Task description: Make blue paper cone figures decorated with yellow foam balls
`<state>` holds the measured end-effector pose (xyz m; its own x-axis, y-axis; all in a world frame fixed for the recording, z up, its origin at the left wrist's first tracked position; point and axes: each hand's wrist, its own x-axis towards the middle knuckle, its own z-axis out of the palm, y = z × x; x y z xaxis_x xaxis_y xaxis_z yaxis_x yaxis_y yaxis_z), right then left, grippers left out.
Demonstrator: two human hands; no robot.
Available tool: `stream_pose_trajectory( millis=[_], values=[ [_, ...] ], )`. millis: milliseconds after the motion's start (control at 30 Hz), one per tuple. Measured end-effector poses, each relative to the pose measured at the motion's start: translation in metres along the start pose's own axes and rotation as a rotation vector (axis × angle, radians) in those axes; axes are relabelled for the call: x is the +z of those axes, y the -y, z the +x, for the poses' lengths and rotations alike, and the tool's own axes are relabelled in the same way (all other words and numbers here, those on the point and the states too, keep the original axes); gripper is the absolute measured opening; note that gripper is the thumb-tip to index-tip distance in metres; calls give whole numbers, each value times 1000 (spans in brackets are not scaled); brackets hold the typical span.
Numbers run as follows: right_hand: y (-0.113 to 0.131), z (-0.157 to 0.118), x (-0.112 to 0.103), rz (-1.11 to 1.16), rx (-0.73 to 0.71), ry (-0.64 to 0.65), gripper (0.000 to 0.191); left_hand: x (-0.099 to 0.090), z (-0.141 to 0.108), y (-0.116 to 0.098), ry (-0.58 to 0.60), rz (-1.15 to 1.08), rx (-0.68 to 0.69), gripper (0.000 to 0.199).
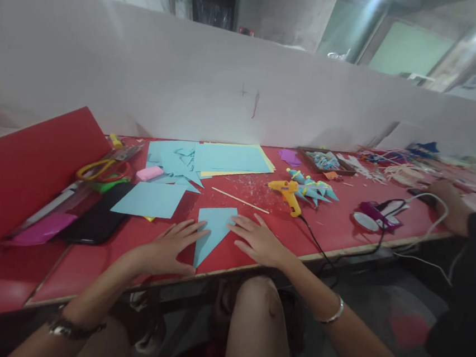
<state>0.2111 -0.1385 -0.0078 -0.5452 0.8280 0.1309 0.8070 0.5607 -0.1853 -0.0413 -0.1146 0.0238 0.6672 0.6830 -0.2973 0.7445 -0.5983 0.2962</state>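
A piece of light blue paper [213, 233], folded or cut to a slanted shape, lies on the red table in front of me. My left hand [171, 249] rests at its left side, fingers spread, with fingertips on the paper's left edge. On the other side, my right hand [258, 241] touches the upper right edge, its fingers stretched out. Just left of the hands lies another light blue sheet [149, 199]. A thin wooden stick [240, 200] lies behind the paper. To the right sits a yellow glue gun [289, 196] beside several blue paper cones [313, 189].
Left are a black phone [98, 215], scissors [95, 170] and a red board [31, 175]. Blue sheets [234, 158] and a pink eraser [149, 173] lie behind. A tray [328, 161] and a purple tape holder [379, 216] stand right, near another person's arm [449, 207]. A cable trails over the edge.
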Motion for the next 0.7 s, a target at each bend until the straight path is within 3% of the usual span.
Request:
stream_pose_trajectory(
  millis=[167,300,367,467,567,700],
  values=[
    [22,-6,2,-55,60,-40,45,21,-11,-30,-362,-26,137,60],
    [45,-7,2,-32,123,-42,47,44,-8,-54,-487,24,56,64],
    [52,-8,0,31,108,-37,42,52,-5,-57,-510,62,-5,64],
    [50,-12,-6,89,53,-79,39,55,-4,-52,-453,74,-20,58],
    [37,-17,-8,81,19,-73,54,52,-8,-48,-390,105,-20,53],
    [31,-23,-4,37,-28,84,73,48,-10,-55,-419,207,-38,46]
  ],
)
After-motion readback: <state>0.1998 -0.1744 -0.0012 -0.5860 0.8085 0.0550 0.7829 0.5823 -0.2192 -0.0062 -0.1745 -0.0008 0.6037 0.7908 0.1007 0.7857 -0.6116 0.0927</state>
